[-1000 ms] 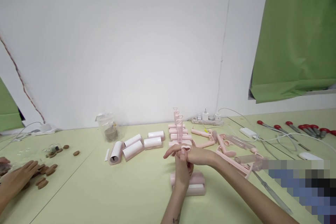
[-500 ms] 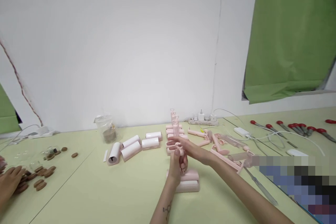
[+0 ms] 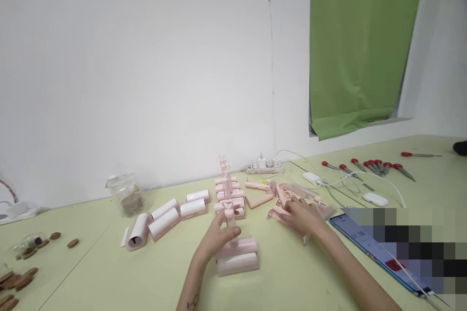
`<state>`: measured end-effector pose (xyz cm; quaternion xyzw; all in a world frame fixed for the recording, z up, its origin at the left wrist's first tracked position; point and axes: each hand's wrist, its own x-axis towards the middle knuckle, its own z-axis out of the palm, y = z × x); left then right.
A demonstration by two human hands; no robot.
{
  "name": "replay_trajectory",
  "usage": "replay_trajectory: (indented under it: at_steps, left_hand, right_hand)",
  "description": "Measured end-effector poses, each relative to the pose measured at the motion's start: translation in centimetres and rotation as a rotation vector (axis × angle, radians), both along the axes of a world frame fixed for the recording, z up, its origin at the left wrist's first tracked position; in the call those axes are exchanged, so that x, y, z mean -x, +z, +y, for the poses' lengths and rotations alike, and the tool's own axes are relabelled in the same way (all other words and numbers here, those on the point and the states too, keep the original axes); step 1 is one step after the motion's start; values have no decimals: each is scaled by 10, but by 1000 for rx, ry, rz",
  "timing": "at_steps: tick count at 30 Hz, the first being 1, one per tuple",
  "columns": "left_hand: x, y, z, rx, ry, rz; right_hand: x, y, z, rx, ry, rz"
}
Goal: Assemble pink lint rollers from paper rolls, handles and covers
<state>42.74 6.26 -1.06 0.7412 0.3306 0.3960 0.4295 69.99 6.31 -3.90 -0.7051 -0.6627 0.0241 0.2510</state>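
Note:
My left hand (image 3: 215,240) is closed around the upright pink handle (image 3: 229,214) of a pink lint roller (image 3: 237,256) that stands on the pale green table (image 3: 292,277) in front of me. The handle ends in a small heart-shaped loop. My right hand (image 3: 302,215) has reached to the right and rests palm down, fingers spread, on a heap of loose pink handles (image 3: 288,199). Behind the roller stands a stack of several more assembled pink rollers (image 3: 228,189) with their handles up.
White paper rolls (image 3: 164,218) lie left of centre, beside a clear bag of brown stuff (image 3: 127,197). Brown discs (image 3: 22,277) are scattered far left. A phone (image 3: 379,257), white cables, a power strip (image 3: 264,167) and red-handled tools (image 3: 368,166) lie to the right.
My right hand has left the handle top and moved right onto the heap of loose handles. My left hand stays on the roller's handle. My view has swung right; the other person's hand is out of sight.

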Motion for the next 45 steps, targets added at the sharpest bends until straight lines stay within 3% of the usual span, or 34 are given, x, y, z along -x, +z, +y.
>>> replay_trajectory:
  at_steps: [3,6,10,16,21,25,29,31,33,36,37,40,45]
  left_hand:
    - [21,-9,3,1,64,86]
    - [38,-24,-2,68,27,229]
    - [47,-38,-11,206,3,425]
    - [28,-59,10,27,303,279]
    - [17,-73,30,-83,507,289]
    - [12,-74,34,-117,538,378]
    - [24,-67,41,-212,612,366]
    - [46,-61,44,-369,726,421]
    - [77,-55,46,-519,916,634]
    - [123,-54,47,-436,1189,896]
    - [134,-55,47,-374,1210,954]
    - [153,-59,48,-324,1147,1023]
    - [155,-53,45,-375,986,982]
  right_hand:
    - [-1,3,1,-21,-32,26]
    - [0,9,2,-90,-32,40]
    - [15,17,-2,-148,104,56]
    - [45,12,-4,-159,320,49]
    - [68,-1,-16,-75,540,9]
    - [83,-14,-27,65,753,-37]
    - [89,-25,-27,85,767,-9]
    - [90,-28,-26,77,754,-1]
    - [91,-28,-26,70,744,-9]
    - [93,-28,-28,56,732,-42]
    - [94,-28,-28,48,727,-57]
    - [96,-29,-28,29,710,-109]
    - [98,-26,-31,5,714,-160]
